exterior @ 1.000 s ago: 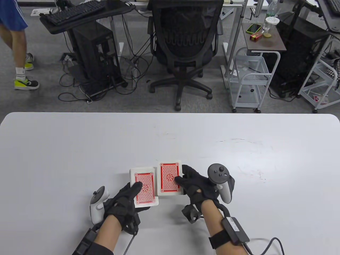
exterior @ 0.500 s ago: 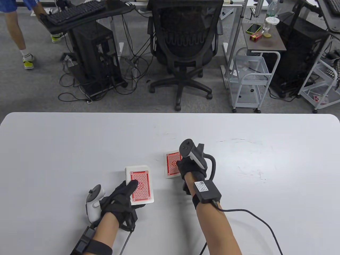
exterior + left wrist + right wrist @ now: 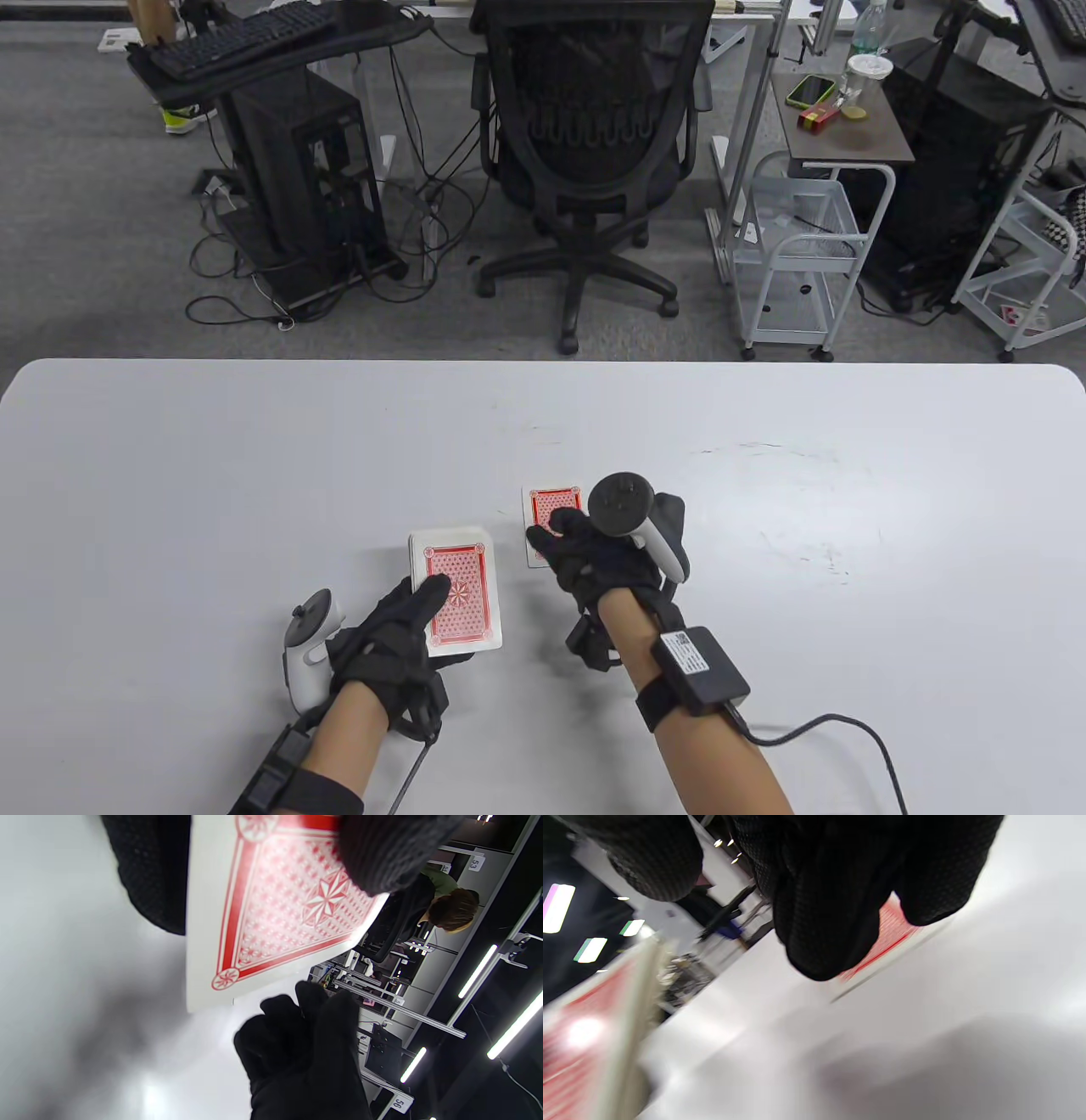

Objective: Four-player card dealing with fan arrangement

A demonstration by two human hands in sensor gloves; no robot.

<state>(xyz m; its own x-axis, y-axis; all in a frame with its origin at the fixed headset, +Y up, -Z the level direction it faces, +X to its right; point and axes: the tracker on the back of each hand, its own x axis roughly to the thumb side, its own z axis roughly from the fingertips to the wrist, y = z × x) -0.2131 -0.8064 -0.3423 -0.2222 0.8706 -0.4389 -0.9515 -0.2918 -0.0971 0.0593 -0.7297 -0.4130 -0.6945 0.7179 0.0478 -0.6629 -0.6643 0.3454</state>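
Deck (image 3: pixel 456 586) held face down in left hand (image 3: pixel 394 641), thumb laid across the top card, fingers wrapped under and along the long edge; held low, near the table's (image 3: pixel 170 475) near-centre; cannot tell whether clear of the surface. Dealt card (image 3: pixel 550 525) just right of the deck and apart from it, flat on the white top, largely covered by right hand (image 3: pixel 594 560); fingertips pressing down on its back, not pinching

Handling, as judgement: single card very light, thin, springy, glossy; likely to skate on the smooth tabletop and hard to lift from flat. Best slid by light fingertip pressure on the back, or dragged until a short edge can be lifted and nipped between thumb and forefinger. Deck firmer as a block but prone to shearing; best gripped across the long edges, thumb free to push off the top card. Fan likely to need small, even offsets, so gentle pressure only

Appearance: red patterned backs, fine lattice, central star rosette, double red border with corner roundels, wide white margin, rounded corners. Deck edge shows a thick stack of pale layers in the right wrist view, blurred
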